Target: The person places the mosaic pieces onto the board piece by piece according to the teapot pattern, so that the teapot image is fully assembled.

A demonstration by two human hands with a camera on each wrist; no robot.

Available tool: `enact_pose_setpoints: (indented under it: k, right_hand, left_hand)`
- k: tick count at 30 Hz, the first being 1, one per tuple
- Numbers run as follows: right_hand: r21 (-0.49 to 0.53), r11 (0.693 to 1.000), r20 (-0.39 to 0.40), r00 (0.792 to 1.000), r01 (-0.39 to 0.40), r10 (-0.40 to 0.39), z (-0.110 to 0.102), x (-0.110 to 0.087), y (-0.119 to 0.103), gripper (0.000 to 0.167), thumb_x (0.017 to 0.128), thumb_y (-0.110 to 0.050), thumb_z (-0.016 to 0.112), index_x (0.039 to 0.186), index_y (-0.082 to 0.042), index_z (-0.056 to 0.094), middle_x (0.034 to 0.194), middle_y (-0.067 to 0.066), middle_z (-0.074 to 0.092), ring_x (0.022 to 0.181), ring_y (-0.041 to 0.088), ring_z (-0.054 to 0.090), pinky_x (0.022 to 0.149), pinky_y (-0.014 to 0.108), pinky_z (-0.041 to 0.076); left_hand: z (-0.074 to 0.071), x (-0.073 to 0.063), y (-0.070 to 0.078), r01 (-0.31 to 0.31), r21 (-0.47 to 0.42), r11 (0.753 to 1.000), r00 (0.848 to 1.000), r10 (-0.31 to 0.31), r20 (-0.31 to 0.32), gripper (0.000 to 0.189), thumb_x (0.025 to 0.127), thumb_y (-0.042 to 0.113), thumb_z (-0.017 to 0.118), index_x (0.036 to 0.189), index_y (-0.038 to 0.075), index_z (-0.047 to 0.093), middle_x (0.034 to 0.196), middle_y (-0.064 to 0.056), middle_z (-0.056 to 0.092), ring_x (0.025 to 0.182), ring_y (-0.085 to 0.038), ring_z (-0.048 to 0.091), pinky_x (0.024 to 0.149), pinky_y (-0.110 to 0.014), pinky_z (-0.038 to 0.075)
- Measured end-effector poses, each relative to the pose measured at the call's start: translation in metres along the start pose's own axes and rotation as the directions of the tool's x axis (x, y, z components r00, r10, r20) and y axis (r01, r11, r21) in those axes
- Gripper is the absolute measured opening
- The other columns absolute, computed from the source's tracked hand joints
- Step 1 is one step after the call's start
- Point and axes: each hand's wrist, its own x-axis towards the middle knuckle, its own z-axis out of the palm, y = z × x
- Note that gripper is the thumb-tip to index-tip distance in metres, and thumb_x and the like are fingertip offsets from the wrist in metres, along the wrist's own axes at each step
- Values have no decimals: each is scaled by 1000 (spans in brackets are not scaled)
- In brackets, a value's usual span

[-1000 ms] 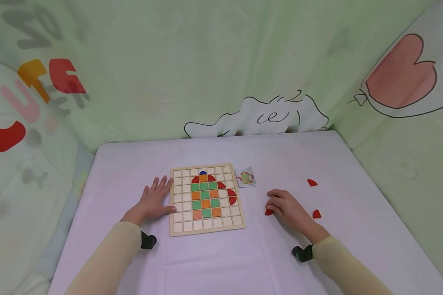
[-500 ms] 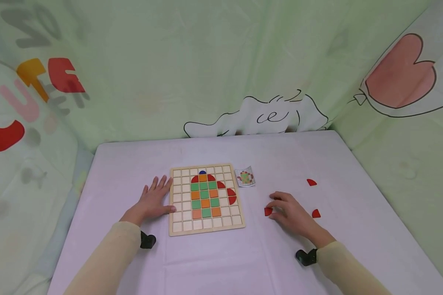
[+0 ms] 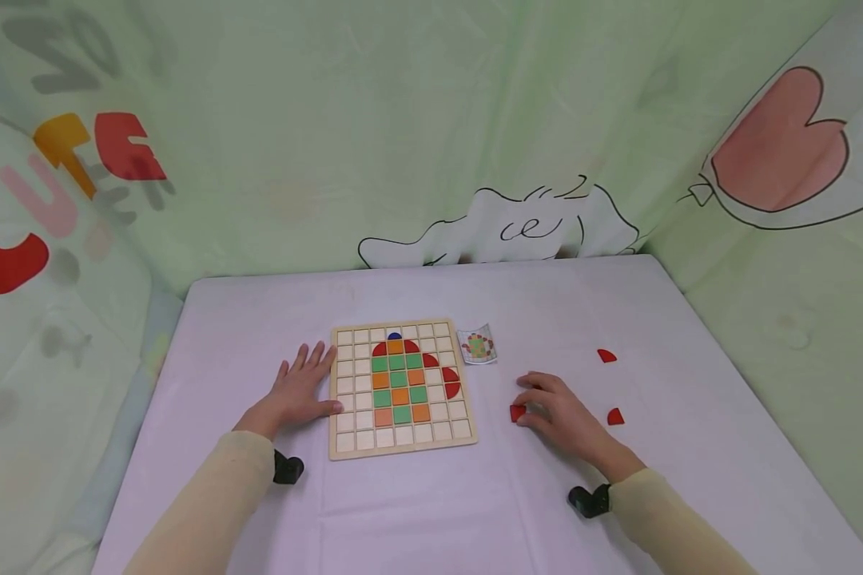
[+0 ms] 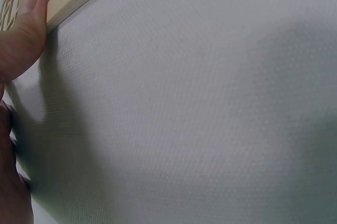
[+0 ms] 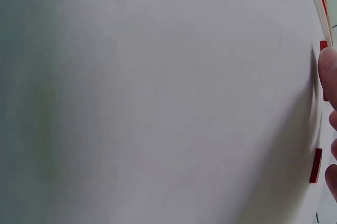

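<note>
In the head view my right hand (image 3: 562, 417) pinches a red quarter-circle tile (image 3: 516, 413) between thumb and fingers, to the right of the wooden grid board (image 3: 467, 432). The right wrist view shows the thumb (image 5: 329, 66) against the edge of this tile. My left hand (image 3: 298, 389) lies with its fingers spread beside the board, its thumb and fingertips at the left rim. On the board sit green (image 3: 402, 414) and orange squares (image 3: 420, 413), red quarter-circle tiles (image 3: 452, 390) and a blue rounded piece (image 3: 395, 336) at the top.
A small printed pattern card (image 3: 478, 346) lies against the board's right side. Two more red quarter-circle tiles, an upper one (image 3: 607, 356) and a lower one (image 3: 615, 416), lie farther right on the pale tablecloth (image 3: 417, 511). Printed curtains stand behind the table.
My right hand's fingers, first over the red tile, have opened around it and now pinch it. The tile has moved slightly left. My left hand and the board have stayed put.
</note>
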Motion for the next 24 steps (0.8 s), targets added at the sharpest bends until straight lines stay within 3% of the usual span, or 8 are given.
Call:
enact_pose_setpoints:
  k: [13,24]
  right_hand:
    - [26,995,35,994,98,-99,17,25,-39,18,86,-16,83,103,-18,76,140,11,60,140,36,46,107,51,52]
    - [40,974,45,974,221,-223,36,45,-71,21,86,-17,83,105,-12,77,138,11,62,137,34,50,111,49,49]
  left_hand:
    - [2,0,-4,-5,-5,1000,1000,5,-4,104,90,44,75,164,6,13,172,-20,4,159,-45,-4,125,-67,0]
    - [2,2,-4,-4,-13,1000,1000,3,-2,104,90,43,75,165,7,12,172,-19,2,159,-44,-7,125,-67,-2]
